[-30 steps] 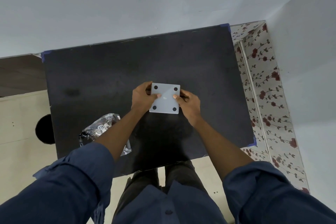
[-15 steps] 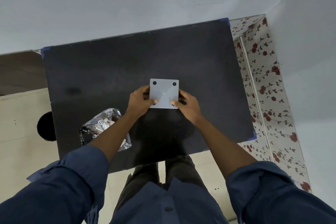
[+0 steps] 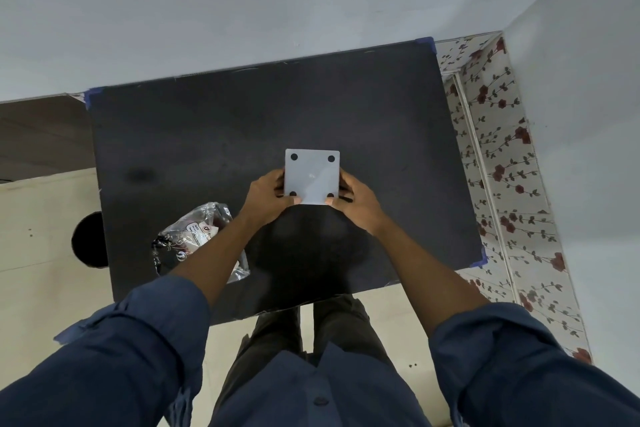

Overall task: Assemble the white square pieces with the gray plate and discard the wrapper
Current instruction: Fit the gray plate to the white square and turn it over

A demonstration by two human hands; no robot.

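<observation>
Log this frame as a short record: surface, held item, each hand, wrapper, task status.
surface: black table
held item: pale square plate with four dark holes at its corners
left hand: grips the plate's left edge near the lower corner
right hand: grips the plate's right edge near the lower corner
wrapper: crumpled, lying on the table left of the hands, partly behind the left forearm
task status: wrapper not yet discarded

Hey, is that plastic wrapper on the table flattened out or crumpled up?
Crumpled. The wrapper sits bunched and wrinkled on the table, partly behind the left forearm, away from both hands.
</observation>
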